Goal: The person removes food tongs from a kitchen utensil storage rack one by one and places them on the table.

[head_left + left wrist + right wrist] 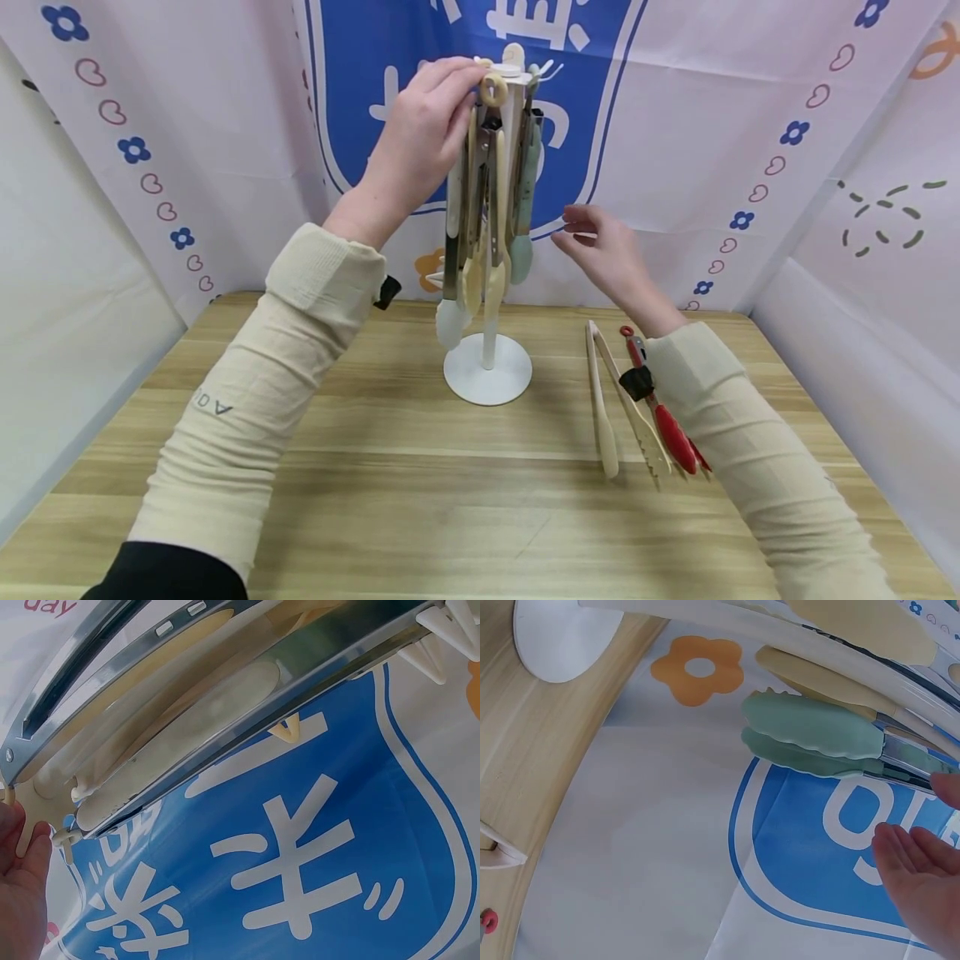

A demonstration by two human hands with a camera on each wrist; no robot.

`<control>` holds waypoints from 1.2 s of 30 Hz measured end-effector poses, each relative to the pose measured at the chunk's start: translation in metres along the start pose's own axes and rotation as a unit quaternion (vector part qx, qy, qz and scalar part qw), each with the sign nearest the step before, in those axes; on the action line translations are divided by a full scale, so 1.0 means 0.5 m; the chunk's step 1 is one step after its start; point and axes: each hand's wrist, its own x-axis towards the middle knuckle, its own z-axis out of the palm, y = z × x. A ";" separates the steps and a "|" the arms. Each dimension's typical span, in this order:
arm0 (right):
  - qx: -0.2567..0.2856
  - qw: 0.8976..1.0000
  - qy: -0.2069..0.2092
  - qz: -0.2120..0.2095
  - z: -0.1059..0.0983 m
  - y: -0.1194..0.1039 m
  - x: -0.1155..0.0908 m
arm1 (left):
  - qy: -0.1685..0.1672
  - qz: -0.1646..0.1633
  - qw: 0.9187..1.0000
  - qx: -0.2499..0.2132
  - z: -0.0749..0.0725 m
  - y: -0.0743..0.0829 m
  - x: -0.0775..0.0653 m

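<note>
A white stand with a round base (510,385) carries several hanging tongs. At its top, my left hand (429,125) pinches the cream hanging loop of a pair of tongs with cream tips (495,287); the loop also shows between thumb and finger in the left wrist view. Tongs with white tips (450,323) hang on the left side. On the right side hang tongs with pale green scalloped tips (810,724). My right hand (611,254) is in the air right of the stand, thumb and fingers apart, holding nothing, nearest the green tongs.
On the wooden table (360,500), right of the stand, lie spread beige tongs (602,425) and red-tipped tongs (677,442), the latter partly hidden by my right sleeve. A printed cloth (675,108) hangs close behind the stand.
</note>
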 end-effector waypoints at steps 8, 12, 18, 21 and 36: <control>0.048 0.999 0.016 -0.006 0.013 -0.005 0.019 | 0.000 0.000 1.000 -0.003 0.000 -0.001 -0.001; 0.071 0.997 0.021 -0.006 0.020 -0.006 0.027 | 0.000 0.001 1.000 -0.003 0.000 -0.002 -0.001; 0.100 0.995 0.026 -0.003 0.029 -0.009 0.036 | -0.004 -0.004 1.000 0.000 0.000 0.000 -0.002; 0.113 0.993 0.025 -0.006 0.034 -0.009 0.040 | -0.006 -0.006 1.000 0.002 0.000 0.001 -0.002; 0.161 0.987 0.009 0.006 0.065 -0.021 0.061 | -0.004 -0.003 1.000 0.001 0.001 -0.003 0.002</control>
